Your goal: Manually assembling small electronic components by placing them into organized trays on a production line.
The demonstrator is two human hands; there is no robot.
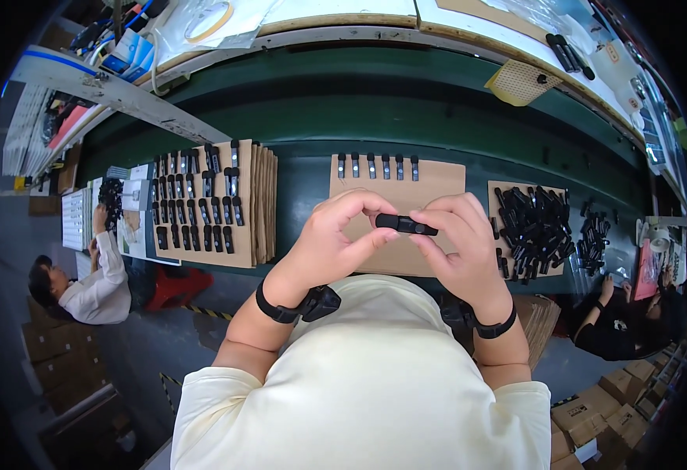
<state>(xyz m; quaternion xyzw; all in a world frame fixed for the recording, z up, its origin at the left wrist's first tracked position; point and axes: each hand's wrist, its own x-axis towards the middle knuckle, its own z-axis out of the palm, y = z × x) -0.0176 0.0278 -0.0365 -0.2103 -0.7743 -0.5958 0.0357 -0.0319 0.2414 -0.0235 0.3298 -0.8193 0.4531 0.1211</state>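
A small black clip-on microphone (pixel 404 225) is held level in front of my chest, over a cardboard sheet (pixel 406 254). My left hand (pixel 329 241) pinches its left end between thumb and fingers. Thumb and fingers of my right hand (pixel 464 249) close on its right end. Along the far edge of the sheet stands a row of several like microphones (pixel 371 165). To the right, a heap of loose black microphones (pixel 535 231) lies on another cardboard sheet. On the left, a stack of cardboard sheets (pixel 262 207) carries microphones in neat rows (pixel 191 186).
The pieces lie on a green conveyor belt (pixel 296 168). Beyond it runs a white shelf (pixel 343 22) with a tape roll (pixel 209 21). A yellow perforated piece (pixel 519 82) hangs at its edge. Co-workers sit left (pixel 97 286) and right (pixel 621 325). Cartons (pixel 605 403) stand lower right.
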